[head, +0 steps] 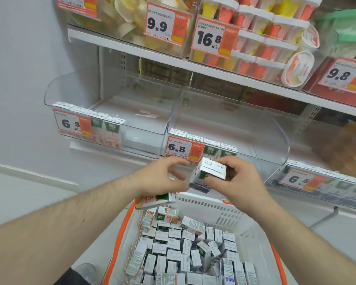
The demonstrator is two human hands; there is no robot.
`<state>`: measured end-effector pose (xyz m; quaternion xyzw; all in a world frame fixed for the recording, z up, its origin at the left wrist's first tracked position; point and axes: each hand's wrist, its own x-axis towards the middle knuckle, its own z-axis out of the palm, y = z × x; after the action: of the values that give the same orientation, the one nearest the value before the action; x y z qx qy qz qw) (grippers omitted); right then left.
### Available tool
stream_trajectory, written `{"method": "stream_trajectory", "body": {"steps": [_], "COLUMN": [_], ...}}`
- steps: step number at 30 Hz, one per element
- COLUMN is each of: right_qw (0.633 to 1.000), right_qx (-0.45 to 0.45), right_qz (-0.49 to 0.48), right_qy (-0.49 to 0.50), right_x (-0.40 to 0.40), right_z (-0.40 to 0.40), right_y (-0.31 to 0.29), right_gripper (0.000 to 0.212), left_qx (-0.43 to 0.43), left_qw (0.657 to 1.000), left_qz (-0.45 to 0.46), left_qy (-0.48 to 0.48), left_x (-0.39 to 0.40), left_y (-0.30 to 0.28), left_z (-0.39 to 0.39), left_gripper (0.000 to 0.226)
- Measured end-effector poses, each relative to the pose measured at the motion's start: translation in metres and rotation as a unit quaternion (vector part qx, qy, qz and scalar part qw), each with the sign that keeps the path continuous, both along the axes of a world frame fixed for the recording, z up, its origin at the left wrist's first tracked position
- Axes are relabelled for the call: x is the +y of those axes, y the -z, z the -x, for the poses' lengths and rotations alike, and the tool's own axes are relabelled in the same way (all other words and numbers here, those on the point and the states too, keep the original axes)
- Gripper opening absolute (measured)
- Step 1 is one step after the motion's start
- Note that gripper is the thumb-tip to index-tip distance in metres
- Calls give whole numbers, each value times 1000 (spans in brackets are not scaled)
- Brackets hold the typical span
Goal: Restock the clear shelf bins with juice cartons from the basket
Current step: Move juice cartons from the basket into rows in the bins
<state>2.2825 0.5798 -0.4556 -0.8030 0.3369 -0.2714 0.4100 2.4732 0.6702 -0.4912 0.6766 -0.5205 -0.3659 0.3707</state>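
Observation:
A white basket with an orange rim sits below me, filled with several small juice cartons. Above its far edge, my right hand grips a white-topped juice carton just in front of the middle clear bin. My left hand is beside it, thumb and forefinger apart and close to that carton. A second carton with a green and orange face pokes out under the left palm, held by the lower fingers. The middle bin has a short front row of cartons at its left.
The left clear bin holds a front row of cartons behind a 6.5 price tag. A third bin lies at the lower right. The shelf above carries cups and packets with price tags. A white wall is at the left.

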Motion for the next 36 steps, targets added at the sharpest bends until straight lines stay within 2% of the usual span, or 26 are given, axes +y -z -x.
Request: {"method": "stream_trajectory", "body": {"steps": [2, 9, 17, 21, 27, 30, 32, 33, 35, 36], "right_qw": [1000, 994, 992, 995, 990, 985, 985, 985, 983, 981], "right_qx": [-14, -73, -77, -85, -58, -40, -30, -28, -26, -32], "right_qz": [-16, -51, -11, 3, 102, 116, 106, 99, 89, 83], "right_qy": [-12, -67, -103, -42, 75, 122, 131, 137, 158, 172], "right_x": [4, 17, 20, 13, 3, -8, -17, -23, -36, -42], "right_z": [-10, -45, -58, -52, -8, 20, 36, 44, 63, 72], "right_y": [-3, -1, 1, 3, 4, 3, 2, 3, 1, -2], "right_gripper": [29, 41, 64, 49, 30, 24, 6, 4, 12, 24], "left_qx": [-9, 47, 22, -33, -156, -180, -182, -177, -162, -156], "left_qw": [1000, 996, 998, 995, 981, 978, 978, 980, 982, 982], "left_qz": [22, 76, 57, 74, 93, 98, 95, 94, 100, 105], "left_qy": [20, 14, -19, -62, -67, -40, -24, -17, -2, 2], "left_x": [3, 19, 25, 9, -25, -41, -54, -61, -74, -81], "left_y": [0, 6, 12, 6, -5, -8, -6, -5, -5, -7], "left_z": [-4, -28, -45, -24, 26, 56, 73, 81, 97, 104], "left_gripper": [61, 39, 34, 30, 23, 38, 45, 44, 40, 40]}}
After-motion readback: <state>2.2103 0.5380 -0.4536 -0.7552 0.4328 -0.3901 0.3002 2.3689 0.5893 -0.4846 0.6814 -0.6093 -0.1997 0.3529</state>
